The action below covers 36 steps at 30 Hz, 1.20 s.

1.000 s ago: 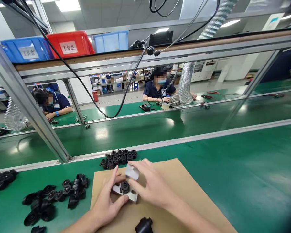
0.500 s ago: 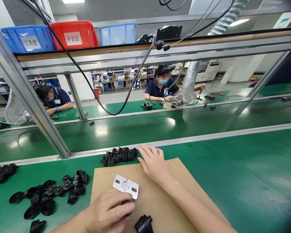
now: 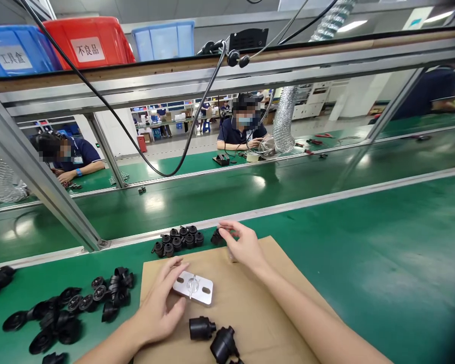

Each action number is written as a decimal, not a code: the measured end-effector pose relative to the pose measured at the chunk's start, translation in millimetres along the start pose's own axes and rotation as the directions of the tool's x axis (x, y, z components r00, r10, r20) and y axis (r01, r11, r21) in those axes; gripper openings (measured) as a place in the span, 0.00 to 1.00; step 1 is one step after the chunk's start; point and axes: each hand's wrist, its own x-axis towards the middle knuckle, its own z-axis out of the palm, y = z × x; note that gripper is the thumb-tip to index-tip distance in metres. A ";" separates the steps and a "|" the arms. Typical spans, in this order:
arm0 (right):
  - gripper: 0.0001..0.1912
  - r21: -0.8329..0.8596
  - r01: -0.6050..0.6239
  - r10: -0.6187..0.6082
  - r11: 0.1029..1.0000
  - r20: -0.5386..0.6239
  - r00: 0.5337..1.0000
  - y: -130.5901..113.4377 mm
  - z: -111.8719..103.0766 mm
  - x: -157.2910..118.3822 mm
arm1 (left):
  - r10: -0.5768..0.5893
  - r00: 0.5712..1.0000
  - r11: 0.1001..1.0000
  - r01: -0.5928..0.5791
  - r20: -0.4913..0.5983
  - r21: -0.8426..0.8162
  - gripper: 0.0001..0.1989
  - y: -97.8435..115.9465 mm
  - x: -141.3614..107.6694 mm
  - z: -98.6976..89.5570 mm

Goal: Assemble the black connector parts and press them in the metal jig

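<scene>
My right hand (image 3: 246, 246) reaches to the far edge of the brown board, thumb and fingers closed on a small black plastic fitting (image 3: 216, 236). Left of it, several like fittings (image 3: 177, 243) stand in rows on the green table. My left hand (image 3: 160, 303) curves round the left end of a silver metal plate (image 3: 200, 289), fingers and thumb apart. The plate has two slots and a round recess in the middle. Nearer me lie two black cylindrical parts with narrower necks, one on its side (image 3: 200, 328) and one tilted (image 3: 223, 345); another is partly cut off by the frame.
The brown board (image 3: 273, 293) lies on the green table (image 3: 382, 263). Loose black round parts (image 3: 74, 303) spread to the left. A metal post (image 3: 56, 192) and ledge stand beyond. Red (image 3: 91, 43) and blue bins sit on the shelf above; co-workers sit across the bench.
My left hand has let go of a black part, now lying on the board, and moved to the plate's left end. My right hand has drawn one fitting away from the rows.
</scene>
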 end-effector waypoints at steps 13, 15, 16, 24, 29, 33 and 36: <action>0.16 0.359 -0.141 0.055 0.922 0.240 0.969 -37.1 -8.4 -28.5 | -0.113 0.992 0.984 0.120 0.056 -0.129 0.37 -6.0 -0.9 6.3; 0.15 0.377 -0.109 -0.009 0.920 0.298 0.954 -40.7 -6.2 -33.9 | -0.099 0.994 0.985 0.104 0.039 -0.140 0.36 -3.4 -0.4 5.4; 0.15 0.384 -0.087 -0.048 0.919 0.328 0.943 -42.6 -5.2 -36.7 | -0.094 0.995 0.985 0.098 0.032 -0.145 0.35 -2.2 -0.1 4.9; 0.16 0.410 0.088 -0.272 0.908 0.417 0.867 -59.7 1.3 -50.3 | -0.090 0.995 0.962 0.095 0.031 -0.257 0.29 -1.8 -0.8 4.4; 0.20 0.436 0.110 -0.319 0.893 0.442 0.839 -64.8 3.6 -52.7 | -0.105 0.993 0.949 0.115 0.050 -0.293 0.29 -3.4 -3.0 5.3; 0.21 0.436 0.036 -0.273 0.899 0.495 0.825 -64.3 1.0 -51.8 | -0.130 0.990 0.939 0.138 0.048 -0.314 0.29 -3.4 -1.5 4.9; 0.17 0.399 0.013 -0.236 0.917 0.516 0.824 -61.6 -0.3 -50.1 | -0.126 0.991 0.925 0.134 0.048 -0.355 0.28 -2.9 0.6 4.4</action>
